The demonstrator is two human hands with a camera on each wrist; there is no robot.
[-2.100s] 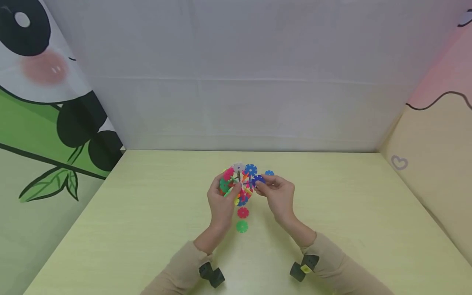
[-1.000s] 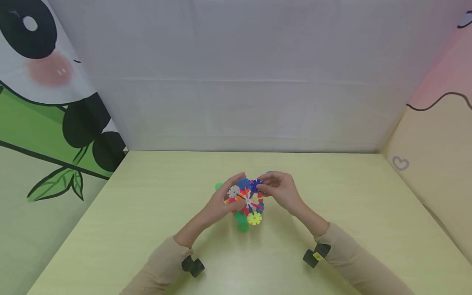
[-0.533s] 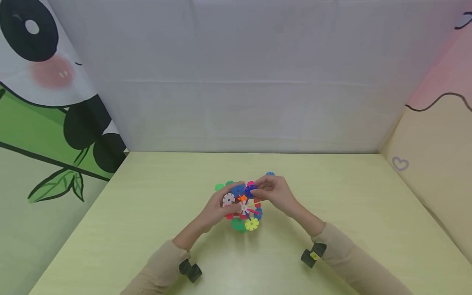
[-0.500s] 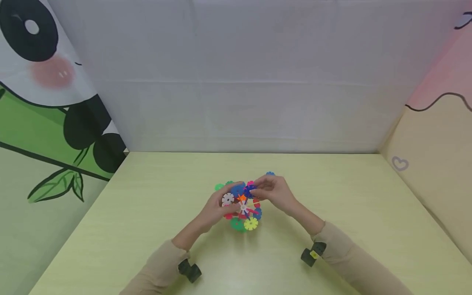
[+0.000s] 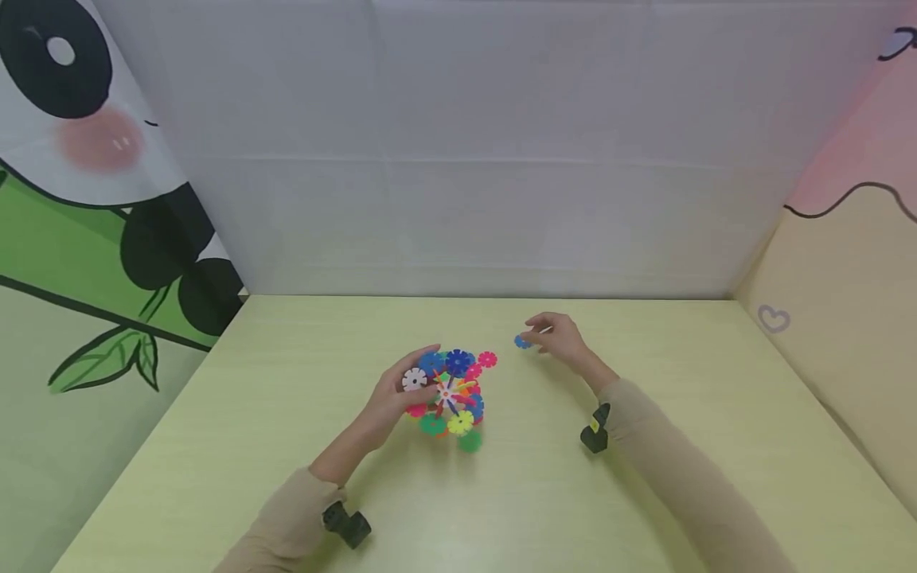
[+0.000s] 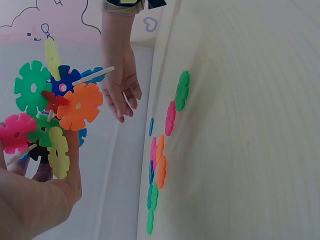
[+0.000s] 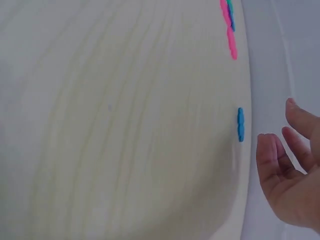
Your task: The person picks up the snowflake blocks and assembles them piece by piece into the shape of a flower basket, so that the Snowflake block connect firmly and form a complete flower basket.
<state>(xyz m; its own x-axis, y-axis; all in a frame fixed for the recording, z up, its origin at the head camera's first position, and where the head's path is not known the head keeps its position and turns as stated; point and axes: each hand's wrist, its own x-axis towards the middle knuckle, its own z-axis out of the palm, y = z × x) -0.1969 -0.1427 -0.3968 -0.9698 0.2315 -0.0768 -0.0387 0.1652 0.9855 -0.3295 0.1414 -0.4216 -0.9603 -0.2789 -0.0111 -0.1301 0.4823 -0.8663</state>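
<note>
My left hand [image 5: 390, 398] holds a ball-like cluster of interlocking snowflake discs [image 5: 446, 392], in many colours, above the table. At its top sits a dark blue disc [image 5: 458, 363], an orange disc [image 6: 80, 106] faces the left wrist camera, and other parts lie hidden behind the fingers. To the right, my right hand [image 5: 562, 341] hovers by a loose blue disc [image 5: 522, 341] on the table. In the right wrist view a gap shows between that hand's bent, spread fingers and the blue disc [image 7: 240, 124]; nothing is between them.
Several loose discs lie flat on the table [image 5: 645, 398] under and behind the cluster, among them a green disc [image 5: 470, 441], a pink disc [image 5: 487, 360] and orange discs [image 6: 161, 170]. A pale cloth wall [image 5: 458, 223] rises behind the table's far edge.
My right hand has let go of the dark blue disc, which stays on the cluster, and has moved right and away toward the loose blue disc. My left hand has shifted left with the cluster.
</note>
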